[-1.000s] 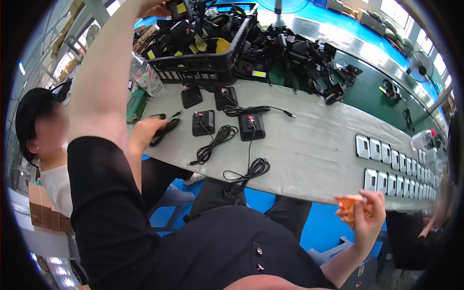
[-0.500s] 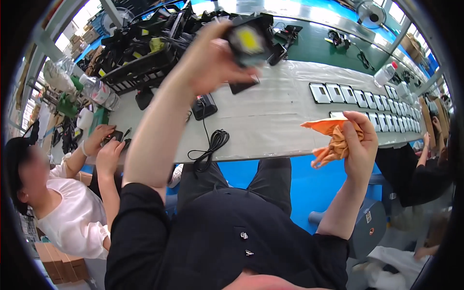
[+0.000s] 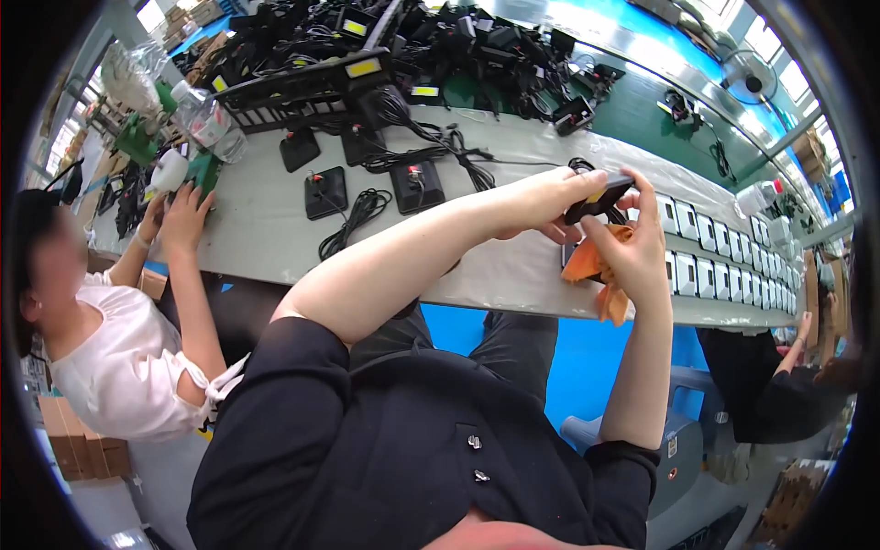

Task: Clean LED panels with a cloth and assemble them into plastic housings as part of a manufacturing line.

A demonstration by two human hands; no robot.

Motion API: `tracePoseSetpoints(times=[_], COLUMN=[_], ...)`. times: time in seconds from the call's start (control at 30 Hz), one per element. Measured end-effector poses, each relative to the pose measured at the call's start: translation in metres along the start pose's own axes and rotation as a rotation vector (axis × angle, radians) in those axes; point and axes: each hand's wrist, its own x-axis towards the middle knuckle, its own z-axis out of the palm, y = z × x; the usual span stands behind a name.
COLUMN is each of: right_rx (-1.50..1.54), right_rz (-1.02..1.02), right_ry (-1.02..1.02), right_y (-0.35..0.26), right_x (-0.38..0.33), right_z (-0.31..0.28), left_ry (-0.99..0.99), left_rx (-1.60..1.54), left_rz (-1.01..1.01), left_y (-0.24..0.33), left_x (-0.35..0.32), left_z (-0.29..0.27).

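In front of me, over the right part of the table, my left hand (image 3: 555, 194) grips a flat black square device (image 3: 603, 198) with a yellow panel. My right hand (image 3: 639, 249) keeps an orange cloth (image 3: 587, 263) bunched in its palm, and its fingers reach up to the device's edge. A dark cable (image 3: 580, 165) shows just behind the device. Farther left on the table lie similar black square devices (image 3: 418, 186) with coiled cables (image 3: 367, 213).
Rows of white-and-black square pieces (image 3: 686, 273) stand right of my hands. A black crate (image 3: 266, 108) and a heap of cabled devices (image 3: 477, 50) fill the far side. A plastic bottle (image 3: 218, 133) stands left, near a co-worker in white (image 3: 128, 367). Another person is at the far right.
My left hand has come from the far pile back toward the right with the black device, and now meets my right hand. The orange cloth stays in my right hand.
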Motion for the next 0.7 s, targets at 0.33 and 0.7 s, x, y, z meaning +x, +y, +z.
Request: tracePoseSetpoints(times=[0.33,0.7], right_rx=[0.201,0.281], right_rz=[0.107,0.171], right_ry=[0.032,-0.055], right_y=[0.026,-0.007], right_x=[0.011,-0.005], right_z=[0.005,-0.009], left_ry=[0.635,0.546], left_rx=[1.984,2.179], left_rz=[0.425,0.18], left_y=[0.015,0.001], left_x=[-0.071,-0.04], left_z=[-0.179,-0.215])
